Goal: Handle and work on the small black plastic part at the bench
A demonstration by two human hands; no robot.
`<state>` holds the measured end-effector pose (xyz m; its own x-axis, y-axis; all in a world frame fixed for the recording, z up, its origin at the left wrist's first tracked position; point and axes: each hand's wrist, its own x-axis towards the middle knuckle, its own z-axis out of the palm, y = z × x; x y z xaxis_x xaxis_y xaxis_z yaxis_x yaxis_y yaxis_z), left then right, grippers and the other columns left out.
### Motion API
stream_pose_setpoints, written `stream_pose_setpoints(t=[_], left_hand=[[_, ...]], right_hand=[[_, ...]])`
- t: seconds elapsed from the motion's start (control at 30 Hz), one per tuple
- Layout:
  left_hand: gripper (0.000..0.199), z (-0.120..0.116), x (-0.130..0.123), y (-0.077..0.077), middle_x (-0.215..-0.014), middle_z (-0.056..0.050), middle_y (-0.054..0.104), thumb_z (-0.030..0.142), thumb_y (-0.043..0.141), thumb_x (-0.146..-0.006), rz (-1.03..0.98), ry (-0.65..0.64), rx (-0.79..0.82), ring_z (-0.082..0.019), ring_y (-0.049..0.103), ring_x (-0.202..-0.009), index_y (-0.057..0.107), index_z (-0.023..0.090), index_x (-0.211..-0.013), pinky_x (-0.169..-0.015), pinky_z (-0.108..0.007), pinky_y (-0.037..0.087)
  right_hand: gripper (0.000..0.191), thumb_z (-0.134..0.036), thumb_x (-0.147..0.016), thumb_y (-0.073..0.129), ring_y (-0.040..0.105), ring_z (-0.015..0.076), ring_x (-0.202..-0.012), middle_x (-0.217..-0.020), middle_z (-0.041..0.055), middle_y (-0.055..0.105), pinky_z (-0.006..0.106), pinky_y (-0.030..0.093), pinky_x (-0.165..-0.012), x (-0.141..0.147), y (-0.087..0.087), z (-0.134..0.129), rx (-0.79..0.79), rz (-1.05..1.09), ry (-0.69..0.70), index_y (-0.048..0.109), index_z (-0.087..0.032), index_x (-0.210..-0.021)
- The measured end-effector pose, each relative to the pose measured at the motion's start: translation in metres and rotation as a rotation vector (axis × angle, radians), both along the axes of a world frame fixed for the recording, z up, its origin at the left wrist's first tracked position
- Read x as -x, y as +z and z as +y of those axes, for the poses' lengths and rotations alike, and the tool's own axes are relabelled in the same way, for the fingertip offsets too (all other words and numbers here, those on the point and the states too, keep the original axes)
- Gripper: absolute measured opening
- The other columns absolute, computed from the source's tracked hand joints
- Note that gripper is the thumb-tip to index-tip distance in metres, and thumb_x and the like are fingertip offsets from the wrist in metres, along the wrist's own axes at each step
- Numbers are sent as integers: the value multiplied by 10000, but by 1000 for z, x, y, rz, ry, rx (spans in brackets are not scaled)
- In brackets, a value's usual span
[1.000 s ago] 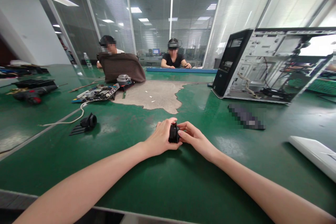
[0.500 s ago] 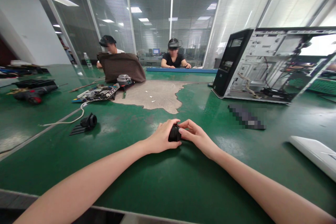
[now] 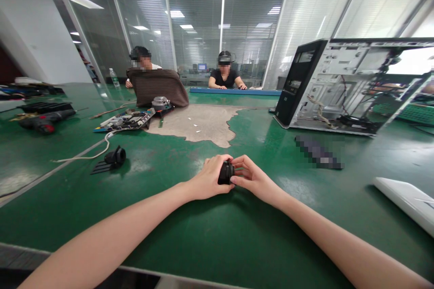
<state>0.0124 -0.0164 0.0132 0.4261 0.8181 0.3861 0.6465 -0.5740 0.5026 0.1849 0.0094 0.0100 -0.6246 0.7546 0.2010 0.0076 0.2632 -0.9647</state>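
Note:
A small black rounded part (image 3: 225, 173) is held just above or on the green tabletop in front of me; its exact kind I cannot tell. My left hand (image 3: 207, 178) wraps round its left side, thumb near, fingers over the far side. On its right end, a ridged round rim, rest the thumb and fingertips of my right hand (image 3: 252, 175). The palms hide part of the piece. Farther left lies another black part (image 3: 115, 157) with a round mouth and long flat prongs.
An open computer case (image 3: 305, 86) stands at the right, with a blurred dark object (image 3: 318, 152) before it and a white device (image 3: 405, 201) nearer. Circuit boards (image 3: 125, 119), a cable (image 3: 107, 142) and a power drill (image 3: 47, 119) lie left. Two people sit across the table.
My right thumb has slid lower along the round rim, and the right fingers have shifted round its far side. The left hand keeps its hold with hardly any movement.

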Motion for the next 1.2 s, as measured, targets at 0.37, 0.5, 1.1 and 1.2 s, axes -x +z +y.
stream_pose_setpoints(t=[0.37, 0.5, 1.1, 1.2], left_hand=[[576, 5, 0, -5, -1081, -71, 464, 298, 605, -675, 32, -5, -60, -236, 443, -980, 312, 203, -1162, -857, -390, 335], [567, 5, 1, -6, -1077, -71, 459, 290, 592, -686, 51, -6, -70, -230, 440, -969, 302, 203, -1167, -854, -385, 331], [564, 1, 3, 1, -1145, -90, 439, 363, 531, -736, 50, -62, -38, -245, 427, -1036, 274, 200, -1211, -892, -414, 314], [421, 2, 7, 3, -1246, -86, 387, 265, 339, -850, 29, -120, 0, -214, 373, -1136, 232, 207, -1253, -941, -404, 288]], right_hand=[[234, -343, -795, 495, 544, 140, -813, -886, 18, 523, 341, 468, -756, 4, -10, 7, -29, -69, -107, 429, -211, -976], [237, -285, -753, 567, 540, 141, -880, -939, 14, 499, 333, 453, -799, 0, -4, 2, -36, -14, -9, 432, -213, -934], [243, -286, -744, 583, 546, 141, -905, -967, 9, 508, 327, 457, -823, -2, 0, 0, -42, 13, 23, 431, -217, -919], [184, -333, -781, 526, 549, 122, -832, -930, 9, 522, 318, 466, -787, 0, -2, 2, -22, 3, -34, 440, -207, -885]])
